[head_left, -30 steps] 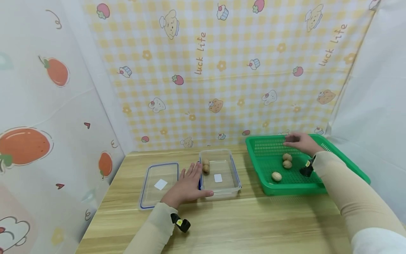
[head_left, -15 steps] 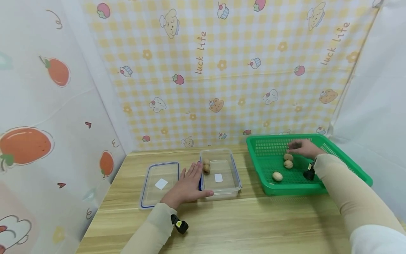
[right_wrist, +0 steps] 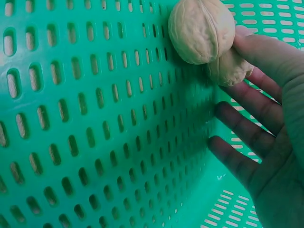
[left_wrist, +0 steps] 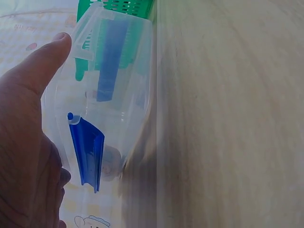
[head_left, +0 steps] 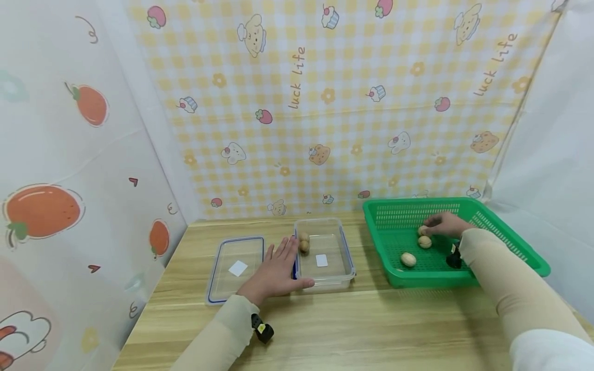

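My right hand (head_left: 446,225) reaches into the green basket (head_left: 381,252). Its thumb and index finger pinch a walnut (right_wrist: 229,70), while the other fingers are spread. A second walnut (right_wrist: 202,31) sits right beside the pinched one, and a third walnut (head_left: 408,259) lies nearer the basket's front. My left hand (head_left: 277,273), fingers straight, rests along the left side of a clear plastic food container (head_left: 331,280), thumb at its front rim. Inside that container, walnuts (head_left: 303,243) lie against the left wall. A blue clip (left_wrist: 88,152) hangs from the container in the left wrist view.
Left of the container, the clear lid (head_left: 223,268) with its blue seal lies flat on the wooden table (head_left: 352,330). A checked cloth (head_left: 343,129) hangs behind the table, and a white printed sheet (head_left: 125,154) stands at the left.
My right hand has lowered toward the basket's floor and taken hold of the rear walnut. The left hand has stayed at the container.
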Available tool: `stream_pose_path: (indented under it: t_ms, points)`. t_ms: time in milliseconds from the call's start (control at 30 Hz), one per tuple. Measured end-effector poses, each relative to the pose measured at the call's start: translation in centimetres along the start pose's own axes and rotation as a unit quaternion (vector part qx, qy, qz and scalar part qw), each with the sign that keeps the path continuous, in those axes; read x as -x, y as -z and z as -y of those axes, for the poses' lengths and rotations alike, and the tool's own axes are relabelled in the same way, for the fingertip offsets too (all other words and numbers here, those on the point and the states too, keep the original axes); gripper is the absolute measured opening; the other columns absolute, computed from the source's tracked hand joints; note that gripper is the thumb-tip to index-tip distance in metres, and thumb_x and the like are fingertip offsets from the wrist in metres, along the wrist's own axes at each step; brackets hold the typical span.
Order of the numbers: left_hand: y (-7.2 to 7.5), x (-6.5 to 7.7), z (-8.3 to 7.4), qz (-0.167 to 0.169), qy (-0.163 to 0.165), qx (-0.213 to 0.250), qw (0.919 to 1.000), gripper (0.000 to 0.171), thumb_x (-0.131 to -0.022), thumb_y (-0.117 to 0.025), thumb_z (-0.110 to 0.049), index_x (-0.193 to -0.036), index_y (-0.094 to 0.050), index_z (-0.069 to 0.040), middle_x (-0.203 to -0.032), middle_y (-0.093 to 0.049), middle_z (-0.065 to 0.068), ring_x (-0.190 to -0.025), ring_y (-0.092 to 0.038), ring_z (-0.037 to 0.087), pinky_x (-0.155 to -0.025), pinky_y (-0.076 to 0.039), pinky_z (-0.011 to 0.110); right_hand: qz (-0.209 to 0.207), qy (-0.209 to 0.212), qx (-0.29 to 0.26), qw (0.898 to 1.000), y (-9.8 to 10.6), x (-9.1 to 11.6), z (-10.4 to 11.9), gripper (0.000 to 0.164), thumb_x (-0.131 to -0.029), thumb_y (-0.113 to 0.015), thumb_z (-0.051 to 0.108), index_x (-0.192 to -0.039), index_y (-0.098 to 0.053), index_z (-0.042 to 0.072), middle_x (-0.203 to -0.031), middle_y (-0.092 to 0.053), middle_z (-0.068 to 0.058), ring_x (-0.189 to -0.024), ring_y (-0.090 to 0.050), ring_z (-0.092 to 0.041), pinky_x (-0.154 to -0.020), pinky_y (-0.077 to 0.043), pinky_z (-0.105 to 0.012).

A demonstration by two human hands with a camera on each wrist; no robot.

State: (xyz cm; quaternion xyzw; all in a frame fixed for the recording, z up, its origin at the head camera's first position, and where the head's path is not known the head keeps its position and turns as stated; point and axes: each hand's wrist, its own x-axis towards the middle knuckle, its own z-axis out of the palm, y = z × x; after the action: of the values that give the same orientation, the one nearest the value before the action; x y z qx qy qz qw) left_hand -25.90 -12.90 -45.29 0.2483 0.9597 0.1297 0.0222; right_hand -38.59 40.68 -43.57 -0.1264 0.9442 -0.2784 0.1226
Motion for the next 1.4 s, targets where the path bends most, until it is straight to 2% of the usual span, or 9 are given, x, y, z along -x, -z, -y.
stream_pose_path:
  t_ms: [233,467,767,900,1033,1233,1400]
  points:
    - [-0.1,-0.1,-0.1,-0.003,0.002,-0.008,1.0000,0.119,-0.085,-0.043,-0.086,-0.163,-0.004,-0.005,-0.170,-0.005,0.011,-0.156,0.002,0.026,-0.123,-0.003,0.058,0.006,-0.001,0.018,1.000,0.0,0.0,0.0,0.066,-0.097,-0.067,0.041,-0.135,-0.056,-0.012,-0.133,-0.056,-0.037,-0.121,-0.053,-0.054,-0.092,-0.051,-0.058]
    - [-0.3,-0.1,0.0,-0.008,0.001,-0.004,1.0000,0.119,-0.085,-0.043,-0.086,-0.163,-0.005,-0.005,-0.170,-0.005,0.011,-0.156,0.000,0.027,-0.123,-0.003,0.058,-0.004,-0.012,0.029,0.999,1.1,0.1,0.6,0.076,-0.095,-0.065,0.054,-0.137,-0.057,-0.008,-0.137,-0.053,-0.036,-0.125,-0.049,-0.056,-0.091,-0.051,-0.060]
    - [-0.3,0.0,0.1,-0.014,0.001,-0.005,0.9999,0.119,-0.083,-0.044,-0.087,-0.163,-0.009,-0.005,-0.169,-0.008,0.012,-0.156,-0.003,0.032,-0.122,-0.004,0.059,-0.030,0.013,0.017,0.999,3.1,1.0,4.9,0.074,-0.099,-0.059,0.054,-0.140,-0.054,-0.008,-0.138,-0.053,-0.035,-0.124,-0.052,-0.053,-0.091,-0.050,-0.060]
    - [-0.2,-0.1,0.0,-0.014,-0.001,-0.010,0.9999,0.120,-0.083,-0.043,-0.088,-0.163,-0.009,-0.005,-0.169,-0.008,0.011,-0.156,-0.001,0.030,-0.122,-0.002,0.059,-0.057,0.023,0.010,0.998,3.5,1.6,6.9,0.069,-0.099,-0.061,0.051,-0.137,-0.057,-0.006,-0.135,-0.057,-0.033,-0.122,-0.055,-0.050,-0.093,-0.050,-0.060]
    - [-0.1,0.1,0.2,-0.011,-0.003,-0.011,0.9999,0.119,-0.084,-0.043,-0.087,-0.163,-0.007,-0.006,-0.169,-0.007,0.011,-0.156,0.001,0.027,-0.122,-0.001,0.059,-0.075,0.027,0.013,0.997,3.4,1.7,9.1,0.067,-0.097,-0.063,0.051,-0.135,-0.060,-0.004,-0.133,-0.060,-0.030,-0.120,-0.058,-0.047,-0.095,-0.049,-0.061]
    - [0.1,0.5,0.9,-0.016,-0.015,-0.020,0.9995,0.111,-0.087,-0.043,-0.083,-0.163,-0.012,-0.009,-0.169,-0.009,0.008,-0.156,-0.005,0.028,-0.121,-0.004,0.062,-0.081,0.037,0.004,0.996,2.9,1.9,11.8,0.063,-0.097,-0.065,0.050,-0.134,-0.063,-0.001,-0.131,-0.063,-0.026,-0.120,-0.060,-0.044,-0.097,-0.049,-0.059]
    - [0.5,0.7,1.1,-0.012,-0.025,-0.026,0.9993,0.107,-0.088,-0.042,-0.082,-0.164,-0.014,-0.012,-0.170,-0.009,0.005,-0.156,-0.005,0.027,-0.122,-0.004,0.061,-0.078,0.041,-0.013,0.996,2.2,2.0,14.0,0.060,-0.096,-0.066,0.050,-0.133,-0.065,0.002,-0.129,-0.065,-0.023,-0.118,-0.062,-0.040,-0.096,-0.050,-0.058]
